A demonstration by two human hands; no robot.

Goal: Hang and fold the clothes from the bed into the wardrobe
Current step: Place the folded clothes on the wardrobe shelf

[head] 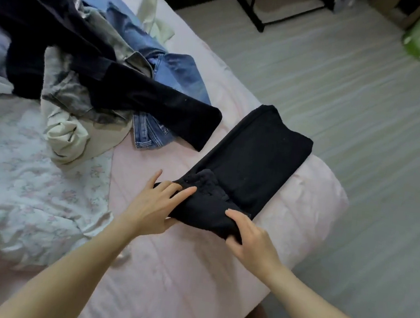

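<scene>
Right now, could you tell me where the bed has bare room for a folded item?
Bare pink sheet lies below both hands, and floral quilt lies left of them. The clothes pile crowds the upper left.

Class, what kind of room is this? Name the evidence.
Most likely a bedroom: a bed with a pink quilt, a pile of unfolded clothes on it, and a folded black garment.

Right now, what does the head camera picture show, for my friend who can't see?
Two hands, left and right, grip the near end of a folded black garment on a pink bed. A pile of clothes lies behind.
</scene>
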